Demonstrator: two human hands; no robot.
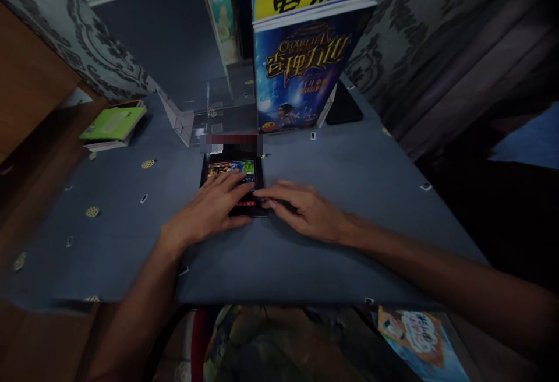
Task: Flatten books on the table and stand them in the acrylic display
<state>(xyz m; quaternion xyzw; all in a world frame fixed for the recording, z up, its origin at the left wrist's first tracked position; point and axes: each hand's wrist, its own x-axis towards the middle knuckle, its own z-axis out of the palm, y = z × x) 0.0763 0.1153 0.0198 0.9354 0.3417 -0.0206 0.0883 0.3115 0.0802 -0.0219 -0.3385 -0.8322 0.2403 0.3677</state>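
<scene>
Plainly palm-down, left hand [213, 202].

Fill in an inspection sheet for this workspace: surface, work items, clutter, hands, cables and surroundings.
Surface: grey-blue cloth with yellow motifs.
Work items: dark flat item with a colourful panel, partly covered by a hand.
Clutter: green-covered book at the left; blue book upright at the back; black flat object behind it.
Hands: left hand over the item, fingers spread; right hand at its right edge, grip unclear.
Cables: nothing seen.
Surroundings: patterned backdrop; illustrated book below the table edge.
</scene>
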